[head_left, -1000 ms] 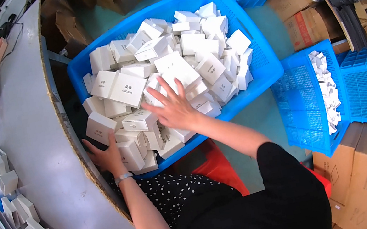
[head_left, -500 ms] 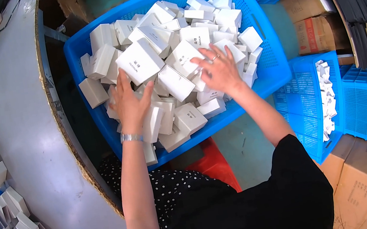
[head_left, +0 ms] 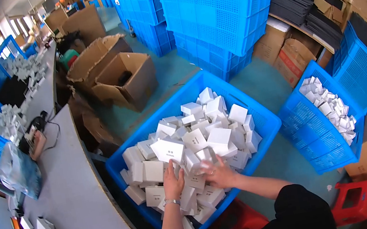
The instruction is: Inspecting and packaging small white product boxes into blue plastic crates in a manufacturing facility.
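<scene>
A large blue plastic crate (head_left: 250, 108) in front of me is heaped with small white cardboard boxes (head_left: 194, 140). My left hand (head_left: 173, 184) is over the near part of the heap, fingers up and thumb apart. Its fingertips are at the lower edge of a tilted white box (head_left: 168, 150) with small print, and I see no grip around it. To the right, my right hand (head_left: 219, 175) reaches among the boxes with fingers apart, partly blurred by motion. Near its fingers is another white box (head_left: 220, 138). I see nothing held in either hand.
A grey worktable (head_left: 66, 182) runs along my left, with white boxes and a plastic bag (head_left: 19, 168). Stacked blue crates (head_left: 217, 11) and open cartons (head_left: 132, 82) stand beyond. At right are another crate of boxes (head_left: 311, 137) and a red stool (head_left: 353, 202).
The view has tilted up, showing more of the room. Both hands stay at the heap; the right has moved lower among the boxes and nearer the left. Some upper boxes lie differently.
</scene>
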Motion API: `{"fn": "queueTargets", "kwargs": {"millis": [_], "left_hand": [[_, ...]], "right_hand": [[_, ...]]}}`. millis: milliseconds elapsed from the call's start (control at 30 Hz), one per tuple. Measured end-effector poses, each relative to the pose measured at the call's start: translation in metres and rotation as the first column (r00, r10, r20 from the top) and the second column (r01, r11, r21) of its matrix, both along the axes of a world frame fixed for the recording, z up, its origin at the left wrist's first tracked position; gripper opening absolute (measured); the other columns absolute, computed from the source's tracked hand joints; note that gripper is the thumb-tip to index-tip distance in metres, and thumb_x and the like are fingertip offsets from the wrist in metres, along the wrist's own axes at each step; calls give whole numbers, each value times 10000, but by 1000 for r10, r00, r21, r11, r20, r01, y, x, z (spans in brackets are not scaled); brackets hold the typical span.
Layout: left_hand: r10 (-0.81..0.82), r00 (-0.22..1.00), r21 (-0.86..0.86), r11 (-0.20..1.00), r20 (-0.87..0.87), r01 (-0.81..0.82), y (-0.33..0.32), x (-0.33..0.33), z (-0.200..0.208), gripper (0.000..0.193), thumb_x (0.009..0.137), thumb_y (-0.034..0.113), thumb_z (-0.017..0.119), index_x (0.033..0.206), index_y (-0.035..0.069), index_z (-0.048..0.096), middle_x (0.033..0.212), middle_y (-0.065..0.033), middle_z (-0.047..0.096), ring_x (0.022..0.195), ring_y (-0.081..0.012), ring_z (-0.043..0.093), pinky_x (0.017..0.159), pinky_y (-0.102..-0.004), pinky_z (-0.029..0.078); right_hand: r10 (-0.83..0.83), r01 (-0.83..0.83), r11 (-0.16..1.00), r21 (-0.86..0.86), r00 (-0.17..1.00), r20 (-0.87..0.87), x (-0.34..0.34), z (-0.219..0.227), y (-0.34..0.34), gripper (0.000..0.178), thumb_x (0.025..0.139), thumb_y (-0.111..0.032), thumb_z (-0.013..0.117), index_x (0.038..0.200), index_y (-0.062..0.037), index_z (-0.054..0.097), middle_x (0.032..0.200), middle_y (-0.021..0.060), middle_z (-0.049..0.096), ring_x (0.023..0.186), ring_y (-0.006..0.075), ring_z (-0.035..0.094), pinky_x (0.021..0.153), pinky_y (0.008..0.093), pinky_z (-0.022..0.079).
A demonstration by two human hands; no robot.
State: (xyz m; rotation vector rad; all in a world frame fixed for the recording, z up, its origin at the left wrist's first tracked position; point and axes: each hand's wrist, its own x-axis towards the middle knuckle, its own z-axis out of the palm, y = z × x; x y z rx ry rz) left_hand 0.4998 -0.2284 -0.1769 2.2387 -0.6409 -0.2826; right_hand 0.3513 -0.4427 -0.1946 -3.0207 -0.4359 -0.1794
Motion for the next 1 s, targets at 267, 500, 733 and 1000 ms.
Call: {"fn": "queueTargets", "kwargs": {"millis": [267,500,733,1000], "left_hand": [[147,973,112,979,181,-169,66,-1,41,672,888,234,715,1455,12,432,1356,-296,534,1279,-450,483,1087,-498,403],[180,755,23,968,630,-250,128,-7,117,609,873,169,719,1420,40,484,1384,-241,540,1346,-421,446,1142,-489,362],[357,758,92,873,546,-478,185,-56,145,541,874,178,724,1360,38,533,1322,-175,604,1324,-341,496,1095,-435,410],[662,642,-119,726,387,-678,213,-72,141,485,851,222,740,1274,29,601,1198,-146,679,1117,-288,648,1005,-390,496]], "right_hand": [[-602,597,798,-79,788,-128,32,-10,-118,337,869,-385,634,1129,-187,720,1410,62,543,1361,303,379,1115,682,264],[-375,372,864,338,925,-58,-73,-23,-76,248,863,-289,638,1046,-131,692,1222,102,597,1234,331,495,1105,516,330],[-537,538,839,85,843,-35,-96,-57,-29,167,828,-250,571,781,-129,677,910,76,679,966,277,622,910,458,399],[-450,450,893,-15,891,-58,-91,-65,-33,206,800,-300,567,746,-151,699,870,41,704,883,252,653,817,432,409]]}}
